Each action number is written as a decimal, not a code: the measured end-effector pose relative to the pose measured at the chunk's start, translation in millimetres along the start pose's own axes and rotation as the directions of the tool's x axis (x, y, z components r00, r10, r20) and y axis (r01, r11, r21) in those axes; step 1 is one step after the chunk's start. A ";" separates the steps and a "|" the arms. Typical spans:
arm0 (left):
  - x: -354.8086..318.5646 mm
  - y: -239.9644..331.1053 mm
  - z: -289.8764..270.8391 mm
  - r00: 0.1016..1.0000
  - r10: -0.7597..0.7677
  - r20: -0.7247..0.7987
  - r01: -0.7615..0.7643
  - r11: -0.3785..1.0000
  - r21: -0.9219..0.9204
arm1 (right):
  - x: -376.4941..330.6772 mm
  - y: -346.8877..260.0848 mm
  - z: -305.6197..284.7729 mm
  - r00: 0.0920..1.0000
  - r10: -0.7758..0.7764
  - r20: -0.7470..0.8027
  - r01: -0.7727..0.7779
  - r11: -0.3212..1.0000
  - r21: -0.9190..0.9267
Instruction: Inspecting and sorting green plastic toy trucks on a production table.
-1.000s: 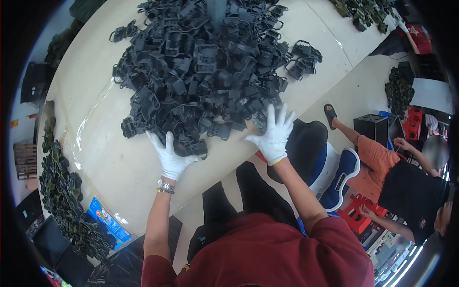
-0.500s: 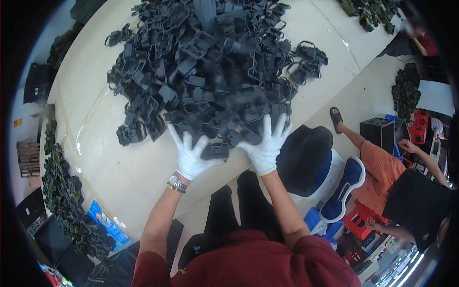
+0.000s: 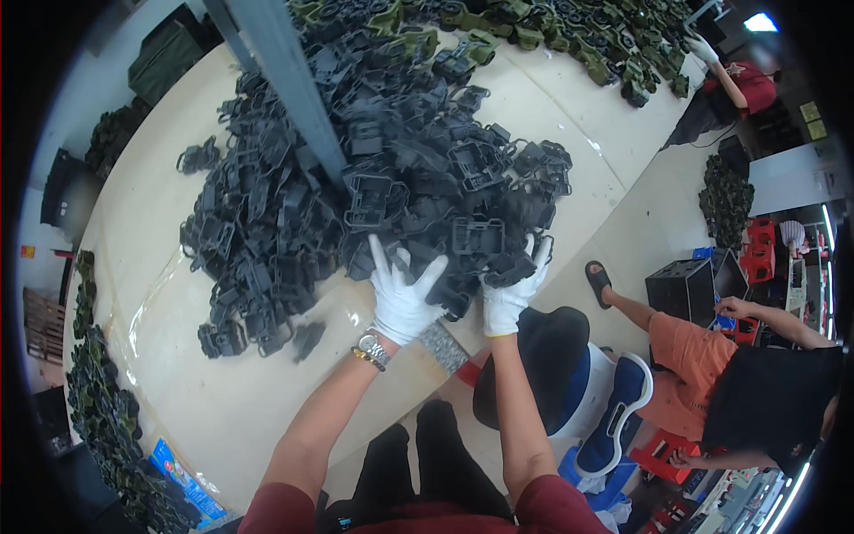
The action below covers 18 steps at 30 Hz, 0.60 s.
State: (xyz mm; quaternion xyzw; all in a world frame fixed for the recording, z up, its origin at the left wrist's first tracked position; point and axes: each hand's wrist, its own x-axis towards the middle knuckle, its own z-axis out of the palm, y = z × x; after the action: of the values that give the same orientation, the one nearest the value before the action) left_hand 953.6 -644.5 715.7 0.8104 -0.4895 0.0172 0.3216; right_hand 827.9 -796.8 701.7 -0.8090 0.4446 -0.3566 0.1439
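Here the person stands at the edge of a large pale table (image 3: 222, 392), and both hands are in white gloves. The left hand (image 3: 402, 298) lies flat on the near edge of a big pile of black plastic parts (image 3: 374, 187); its fingers are spread wide and it grips nothing. The right hand (image 3: 511, 294) is at the same near edge, just beside the left one, and its fingers are curved against the side of the pile, touching the parts. One cannot tell if it really holds one piece. The pile reaches from the hands away toward the far side of the table, so the parts are directly in front of and under the fingers. A wristwatch (image 3: 371, 347) is on the left wrist. A grey post (image 3: 285, 80) stands up through the pile. More parts, green ones (image 3: 551, 36), lie at the far end of the table. On the right another person in an orange shirt (image 3: 694, 356) sits near a black crate (image 3: 680, 289).
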 end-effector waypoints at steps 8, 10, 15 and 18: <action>111.2 19.0 59.5 0.986 0.001 -0.166 0.007 0.999 0.048 | 127.2 37.8 43.8 0.992 -0.110 -0.065 0.111 0.994 0.011; 137.3 19.6 56.6 0.992 -0.056 -0.113 0.061 0.997 0.042 | 150.7 35.2 56.4 0.998 -0.054 -0.015 0.055 0.996 0.074; 211.5 46.1 64.6 0.984 -0.177 0.023 0.179 0.980 -0.088 | 217.2 92.0 96.7 0.981 -0.192 0.001 0.189 0.963 -0.190; 253.8 28.7 60.0 0.983 -0.175 -0.052 0.160 0.964 -0.212 | 256.3 79.9 103.7 0.992 -0.056 0.111 0.064 0.996 -0.069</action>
State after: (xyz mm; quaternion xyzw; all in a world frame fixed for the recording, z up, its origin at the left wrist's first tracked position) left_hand 1045.3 -884.4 769.7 0.8098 -0.4068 -0.0326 0.4216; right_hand 941.5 -1061.2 699.7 -0.8450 0.4240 -0.2998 0.1279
